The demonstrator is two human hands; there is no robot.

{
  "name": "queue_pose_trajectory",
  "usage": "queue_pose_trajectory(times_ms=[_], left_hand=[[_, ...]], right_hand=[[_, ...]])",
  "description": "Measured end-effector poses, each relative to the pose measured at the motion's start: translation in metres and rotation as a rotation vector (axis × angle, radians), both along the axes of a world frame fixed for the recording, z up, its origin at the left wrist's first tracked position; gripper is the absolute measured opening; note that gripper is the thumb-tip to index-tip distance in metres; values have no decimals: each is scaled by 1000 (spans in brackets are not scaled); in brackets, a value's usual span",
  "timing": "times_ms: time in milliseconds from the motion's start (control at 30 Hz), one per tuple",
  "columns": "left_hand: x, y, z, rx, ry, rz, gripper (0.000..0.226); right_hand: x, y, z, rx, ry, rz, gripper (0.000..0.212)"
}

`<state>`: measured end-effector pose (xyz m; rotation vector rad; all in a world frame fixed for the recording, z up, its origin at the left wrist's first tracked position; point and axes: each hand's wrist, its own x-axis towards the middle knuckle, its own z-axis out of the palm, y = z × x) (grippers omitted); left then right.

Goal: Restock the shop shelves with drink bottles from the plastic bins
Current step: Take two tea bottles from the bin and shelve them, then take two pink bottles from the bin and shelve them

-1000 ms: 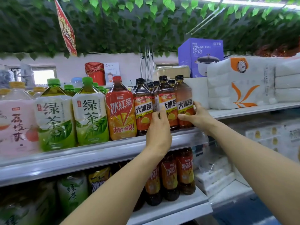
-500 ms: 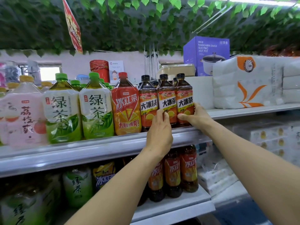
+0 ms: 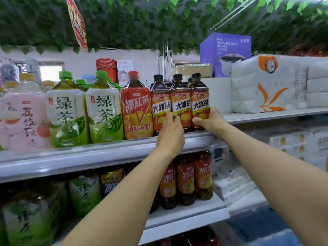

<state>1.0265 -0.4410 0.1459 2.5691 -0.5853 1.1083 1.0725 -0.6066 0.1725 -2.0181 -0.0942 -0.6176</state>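
Three dark iced tea bottles with black caps and orange labels stand in a row at the front of the upper shelf [image 3: 106, 153]: a left bottle [image 3: 160, 103], a middle bottle [image 3: 180, 102] and a right bottle [image 3: 199, 100]. My left hand [image 3: 170, 134] reaches up from below, and its bent fingers hold the lower front of the middle bottle, at the gap to the left bottle. My right hand [image 3: 212, 122] grips the base of the right bottle, thumb across the front and fingers round its right side. No plastic bin is in view.
Left of the row stand a red iced tea bottle [image 3: 136, 110], two green tea bottles [image 3: 104, 112] and a pink drink [image 3: 24, 118]. Tissue packs [image 3: 266, 86] fill the shelf to the right. More bottles [image 3: 186, 178] stand on the lower shelf. A purple hot pot box [image 3: 225, 50] sits behind.
The middle and right bottles have come forward into line with the left one, labels facing front. Both hands have slid down from the labels to the bottles' lower parts.
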Motion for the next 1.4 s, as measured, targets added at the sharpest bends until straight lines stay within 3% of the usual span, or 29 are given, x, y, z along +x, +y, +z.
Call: queue_pose_trajectory(times_ms=[133, 200, 333, 433, 633, 833, 1100, 1400], left_hand=[[-4, 3, 3, -17, 72, -22, 38], [-8, 8, 7, -135, 166, -114, 43], [-30, 13, 4, -453, 92, -220, 35], [-64, 4, -13, -575, 57, -270, 32], [-138, -21, -56, -1013, 371, -452, 29], [-223, -46, -105, -1423, 662, -490, 23], [-308, -73, -191, -1613, 905, -310, 22], [-362, -69, -286, -1714, 1097, -123, 23]], right_hand=[[-20, 10, -6, -260, -27, -254, 69], [-37, 14, -13, -286, -106, -314, 68], [-74, 8, -35, -189, -197, -225, 69], [-107, 1, -55, -142, -259, -142, 67], [-177, -7, -96, -98, -258, -45, 53], [-248, -23, -152, -244, -227, -41, 27], [-334, -52, -232, -200, -18, 40, 20], [-395, -57, -312, -307, 268, 126, 25]])
